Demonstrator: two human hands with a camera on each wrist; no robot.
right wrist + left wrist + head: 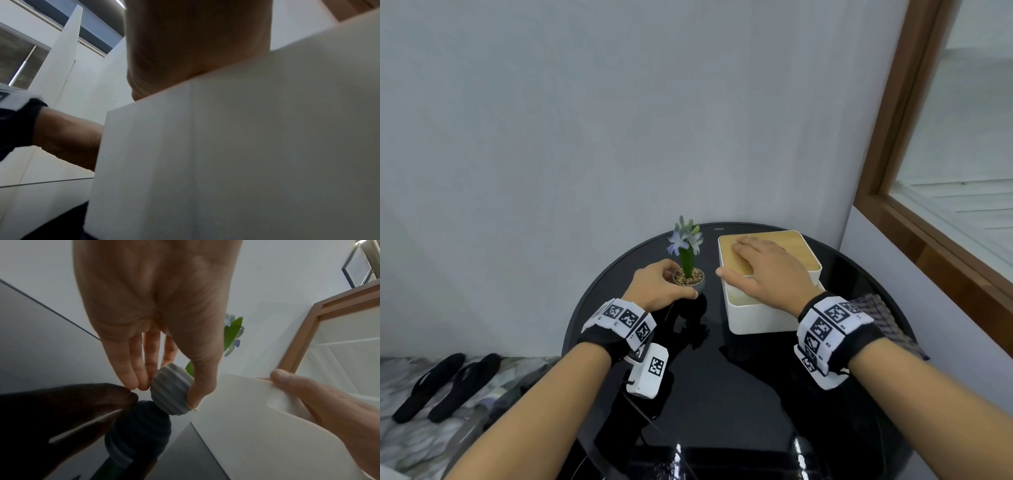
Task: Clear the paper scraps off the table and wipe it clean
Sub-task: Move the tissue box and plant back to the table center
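Head view shows the left hand (pixel 655 286) pinching the small flower pot (pixel 690 279) (ribbed, grey) on the black worktop (pixel 739 394). The right hand (pixel 767 270) lies flat, fingers spread, on the white box (pixel 756 315); a checked cloth (pixel 883 318) sits at the right edge.

A home, by the look of it, a lived-in corner of a room. Plain pale wall (pixel 619 120) from nine through twelve o'clock, and tucked against it a round glossy black side table (pixel 722 394). On it at twelve, a little potted flower (pixel 687 260), and at one o'clock a white box (pixel 760 308) with a wooden lid: household decor, nothing industrial. At two o'clock a wood-framed window (pixel 887 144). Down at eight o'clock, black flip-flops (pixel 445 385) lie on a marbled floor (pixel 410 442), the sort of thing left about in a house. A checked cloth (pixel 880 315) lies at the table's three o'clock edge.
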